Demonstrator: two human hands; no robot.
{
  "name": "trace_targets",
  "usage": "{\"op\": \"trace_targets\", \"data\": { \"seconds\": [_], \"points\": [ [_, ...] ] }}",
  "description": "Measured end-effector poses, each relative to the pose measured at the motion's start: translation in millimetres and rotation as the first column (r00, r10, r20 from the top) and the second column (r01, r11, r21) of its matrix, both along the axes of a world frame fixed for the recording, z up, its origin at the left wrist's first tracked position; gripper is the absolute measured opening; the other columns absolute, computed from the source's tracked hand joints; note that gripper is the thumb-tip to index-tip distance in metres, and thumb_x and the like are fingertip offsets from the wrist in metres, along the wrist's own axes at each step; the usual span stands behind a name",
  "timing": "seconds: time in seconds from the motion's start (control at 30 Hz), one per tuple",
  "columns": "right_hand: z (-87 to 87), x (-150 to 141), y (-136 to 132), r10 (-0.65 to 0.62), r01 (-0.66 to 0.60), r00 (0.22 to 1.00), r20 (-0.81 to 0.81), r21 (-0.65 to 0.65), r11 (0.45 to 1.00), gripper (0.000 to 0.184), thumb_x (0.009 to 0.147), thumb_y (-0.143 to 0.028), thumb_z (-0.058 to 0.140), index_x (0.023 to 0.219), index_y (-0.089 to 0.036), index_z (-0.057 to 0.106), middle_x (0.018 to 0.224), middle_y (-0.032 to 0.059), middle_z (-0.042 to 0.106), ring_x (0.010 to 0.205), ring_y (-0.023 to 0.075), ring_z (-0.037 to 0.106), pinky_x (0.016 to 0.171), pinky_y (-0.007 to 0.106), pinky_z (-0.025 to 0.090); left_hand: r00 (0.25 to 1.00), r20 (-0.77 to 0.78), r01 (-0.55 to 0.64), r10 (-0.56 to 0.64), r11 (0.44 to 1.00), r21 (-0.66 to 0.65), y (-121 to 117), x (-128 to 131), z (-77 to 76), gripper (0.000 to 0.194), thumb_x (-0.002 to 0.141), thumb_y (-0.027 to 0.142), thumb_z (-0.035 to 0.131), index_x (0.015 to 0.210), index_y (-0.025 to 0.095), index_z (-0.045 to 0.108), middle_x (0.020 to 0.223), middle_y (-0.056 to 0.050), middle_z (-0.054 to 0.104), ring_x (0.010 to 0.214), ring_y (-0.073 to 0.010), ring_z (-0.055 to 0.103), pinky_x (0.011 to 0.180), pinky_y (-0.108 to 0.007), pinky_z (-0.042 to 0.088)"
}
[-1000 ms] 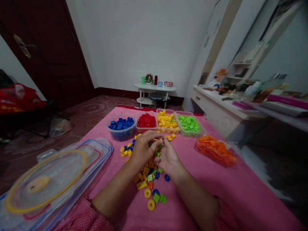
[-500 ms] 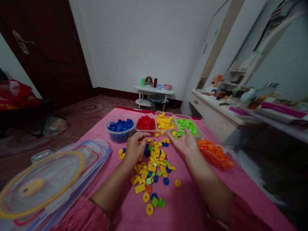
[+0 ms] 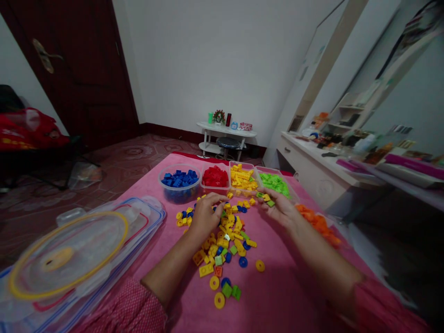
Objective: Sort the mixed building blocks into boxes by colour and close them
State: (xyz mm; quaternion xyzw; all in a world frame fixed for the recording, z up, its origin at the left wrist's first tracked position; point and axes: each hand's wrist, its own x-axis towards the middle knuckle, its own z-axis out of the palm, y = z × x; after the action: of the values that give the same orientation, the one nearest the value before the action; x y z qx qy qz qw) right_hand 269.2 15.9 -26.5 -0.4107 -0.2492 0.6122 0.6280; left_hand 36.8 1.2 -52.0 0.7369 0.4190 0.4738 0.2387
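Note:
A loose heap of mixed plastic bricks (image 3: 227, 240), mostly yellow with some green, blue and orange, lies on the pink cloth (image 3: 277, 296). My left hand (image 3: 205, 215) rests on the heap's far left edge with fingers curled over pieces. My right hand (image 3: 277, 208) is held palm up just in front of the green brick tub (image 3: 275, 182), fingers half curled round a few small green and yellow bricks (image 3: 265, 198). Behind the heap stand tubs of blue bricks (image 3: 179, 181), red bricks (image 3: 215, 178) and yellow bricks (image 3: 243, 178).
Orange bricks (image 3: 317, 224) lie in a clear tray at the right. Stacked clear container lids (image 3: 69, 254) sit at the left front. A white desk (image 3: 319, 162) with clutter runs along the right; a small white side table (image 3: 225, 134) stands by the far wall.
A second ago both hands were together over the heap. My right hand then lifted away with small bricks in its palm and now hovers lower by the green tub. The camera shifted slightly.

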Motion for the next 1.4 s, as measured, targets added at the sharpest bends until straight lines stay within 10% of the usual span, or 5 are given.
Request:
{"op": "trace_targets", "data": {
  "seconds": [0.33,0.93,1.4],
  "points": [
    [-18.2,-78.7,-50.9,0.131,-0.18,0.932,-0.338,-0.119,0.976,0.013,0.09,-0.017,0.046,0.092,-0.012,0.058,0.074,0.0035,0.067,0.06,0.0113,0.064,0.051,0.019,0.052,0.919,-0.385,0.143,-0.077,0.979,0.145,-24.5,16.6,9.4,0.031,0.078,0.023,0.063,0.109,0.026,0.065,0.106,-0.005,0.059,0.099,-0.0203,0.053,0.084,-0.032,0.045],
    [-13.1,-97.3,-64.1,0.107,-0.177,0.889,-0.445,-0.118,0.977,0.023,0.095,-0.024,0.037,0.088,-0.016,0.057,0.08,0.0031,0.067,0.064,0.0097,0.062,0.06,0.022,0.054,0.867,-0.493,0.135,-0.071,0.986,0.096,-16.0,8.8,12.5,0.021,0.076,0.022,0.065,0.096,0.024,0.069,0.09,-0.004,0.062,0.089,-0.0202,0.053,0.081,-0.032,0.043],
    [-8.5,-69.0,-47.3,-0.109,0.054,0.935,-0.338,-0.168,0.984,0.016,0.091,-0.019,0.039,0.087,-0.015,0.054,0.082,0.0087,0.066,0.087,0.0213,0.066,0.074,0.036,0.059,0.991,-0.074,-0.111,0.112,0.994,0.025,3.5,-7.6,11.8,0.019,0.074,0.02,0.062,0.092,0.019,0.064,0.087,-0.002,0.069,0.077,-0.0154,0.062,0.07,-0.026,0.047]
  ]
}}
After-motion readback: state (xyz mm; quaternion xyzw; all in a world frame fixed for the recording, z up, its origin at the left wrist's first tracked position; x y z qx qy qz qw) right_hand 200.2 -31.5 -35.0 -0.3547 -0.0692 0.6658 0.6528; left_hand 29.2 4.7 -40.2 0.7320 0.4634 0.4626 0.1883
